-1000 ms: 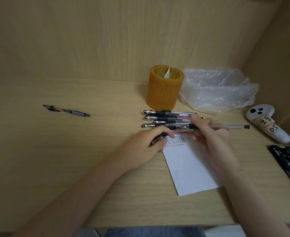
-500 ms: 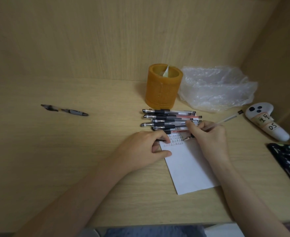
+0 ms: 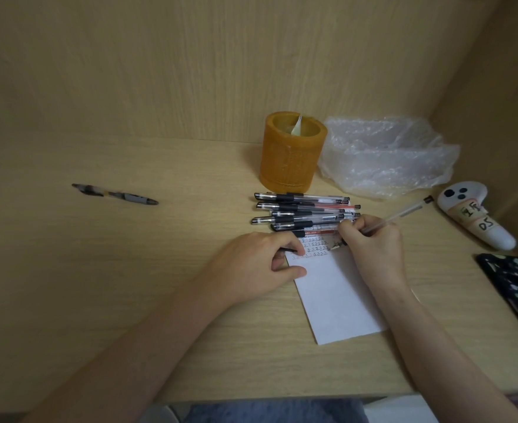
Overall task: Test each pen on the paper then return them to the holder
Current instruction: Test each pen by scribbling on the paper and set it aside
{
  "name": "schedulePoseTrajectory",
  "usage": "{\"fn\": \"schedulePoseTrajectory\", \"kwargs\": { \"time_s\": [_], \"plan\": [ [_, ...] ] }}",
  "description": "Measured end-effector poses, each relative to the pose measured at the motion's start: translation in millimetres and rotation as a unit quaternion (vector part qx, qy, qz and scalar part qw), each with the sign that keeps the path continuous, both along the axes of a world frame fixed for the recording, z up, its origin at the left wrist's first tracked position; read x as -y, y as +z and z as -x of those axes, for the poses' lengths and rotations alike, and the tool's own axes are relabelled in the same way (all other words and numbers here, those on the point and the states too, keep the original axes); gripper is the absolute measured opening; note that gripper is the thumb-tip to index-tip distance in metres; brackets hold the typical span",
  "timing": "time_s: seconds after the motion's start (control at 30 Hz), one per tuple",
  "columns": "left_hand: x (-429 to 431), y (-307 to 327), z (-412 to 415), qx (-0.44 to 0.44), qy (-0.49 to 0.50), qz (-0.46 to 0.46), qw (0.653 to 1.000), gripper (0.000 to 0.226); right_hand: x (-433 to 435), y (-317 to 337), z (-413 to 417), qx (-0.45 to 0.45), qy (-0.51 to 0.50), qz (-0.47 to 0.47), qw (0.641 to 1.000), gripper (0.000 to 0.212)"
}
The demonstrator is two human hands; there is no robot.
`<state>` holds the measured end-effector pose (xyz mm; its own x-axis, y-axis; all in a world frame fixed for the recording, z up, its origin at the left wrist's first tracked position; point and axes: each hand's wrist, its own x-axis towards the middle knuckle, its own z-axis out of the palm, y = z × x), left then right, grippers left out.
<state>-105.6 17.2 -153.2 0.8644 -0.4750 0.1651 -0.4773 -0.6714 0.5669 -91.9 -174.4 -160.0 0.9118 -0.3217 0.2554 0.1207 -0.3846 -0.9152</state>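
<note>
Pen under test: clear barrel, tip end down on the upper part of the paper, back end slanting up and right towards the controller.
Right hand: fingers curled round the pen under test in a writing grip, positioned over the paper's upper right.
Left hand: resting at the paper's left edge, fingers curled in, pinching a small dark piece; what the piece is cannot be determined.
Paper: white sheet flat on the bench, with rows of small marks across the top; lower part unmarked.
Pen row: several capped pens lying side by side between the holder and the paper, the nearest at the paper's top edge.
Holder: orange cylinder, upright, just behind the pen row; a pale pointed item shows inside.
Loose pen: lying alone, well apart to the left.
Other items: crumpled clear plastic bag beside the holder; white controller at right; dark patterned object at the right edge.
</note>
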Motion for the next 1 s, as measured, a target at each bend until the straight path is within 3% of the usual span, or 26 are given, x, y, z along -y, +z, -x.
{"fn": "schedulePoseTrajectory", "kwargs": {
  "time_s": [1.0],
  "plan": [
    [-0.1,0.8,-0.1,-0.012,0.001,0.005,1.000,0.022,-0.6,0.0,1.3,-0.002,0.010,0.035,0.999,0.027]
  ]
}}
